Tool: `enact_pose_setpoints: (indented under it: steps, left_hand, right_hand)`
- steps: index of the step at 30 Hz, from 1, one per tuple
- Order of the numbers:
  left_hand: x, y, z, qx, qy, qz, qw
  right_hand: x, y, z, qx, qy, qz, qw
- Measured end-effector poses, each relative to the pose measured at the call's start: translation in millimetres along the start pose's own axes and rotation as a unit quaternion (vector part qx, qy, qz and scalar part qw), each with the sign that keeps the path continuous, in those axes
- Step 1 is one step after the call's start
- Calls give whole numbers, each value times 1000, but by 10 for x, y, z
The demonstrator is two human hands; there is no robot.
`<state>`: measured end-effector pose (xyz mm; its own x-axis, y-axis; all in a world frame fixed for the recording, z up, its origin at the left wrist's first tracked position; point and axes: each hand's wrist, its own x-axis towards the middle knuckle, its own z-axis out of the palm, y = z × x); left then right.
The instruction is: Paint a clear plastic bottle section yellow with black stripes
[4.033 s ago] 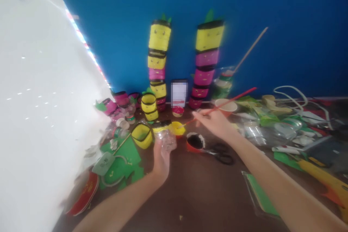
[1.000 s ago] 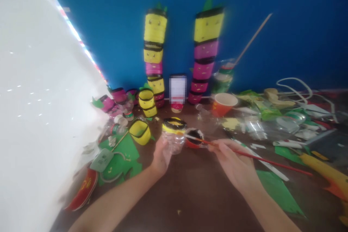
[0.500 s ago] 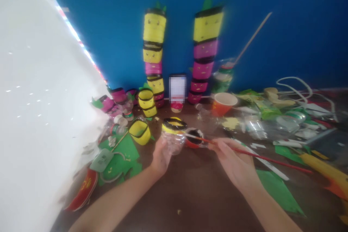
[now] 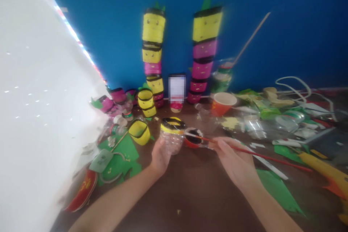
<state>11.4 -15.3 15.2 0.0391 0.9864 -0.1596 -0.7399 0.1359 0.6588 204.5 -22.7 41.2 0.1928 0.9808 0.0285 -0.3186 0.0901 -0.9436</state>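
Note:
My left hand is wrapped around the lower side of a clear plastic bottle section. Yellow paint bands its upper part, and its rim is black. Pinched in my right hand is a long red-handled paintbrush, its tip pointing left at the bottle section's yellow band. Whether the bristles touch the band is too blurred to tell. Just behind the brush sits a small red cup with dark paint inside. A yellow painted cup with black edging stands left of my left hand.
Two tall stacks of yellow and magenta painted cups, a left stack and a right stack, rise before the blue wall. A paper cup stands behind my right hand. Green paper, plastic bottles and a yellow-handled tool lie at right.
The bottle section and brush tip have shifted very slightly left in view, along with the surroundings. Both hands keep the same hold.

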Motion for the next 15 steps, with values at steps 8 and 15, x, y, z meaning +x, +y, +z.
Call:
enact_pose_setpoints:
  steps: [8,15]
  left_hand:
    - [35,-20,-34,-19,2,-6,1000]
    - [78,-44,-77,-34,20,-16,999]
  right_hand:
    - [17,31,-27,-23,13,-5,1000]
    - [38,51,-61,-30,29,10,999]
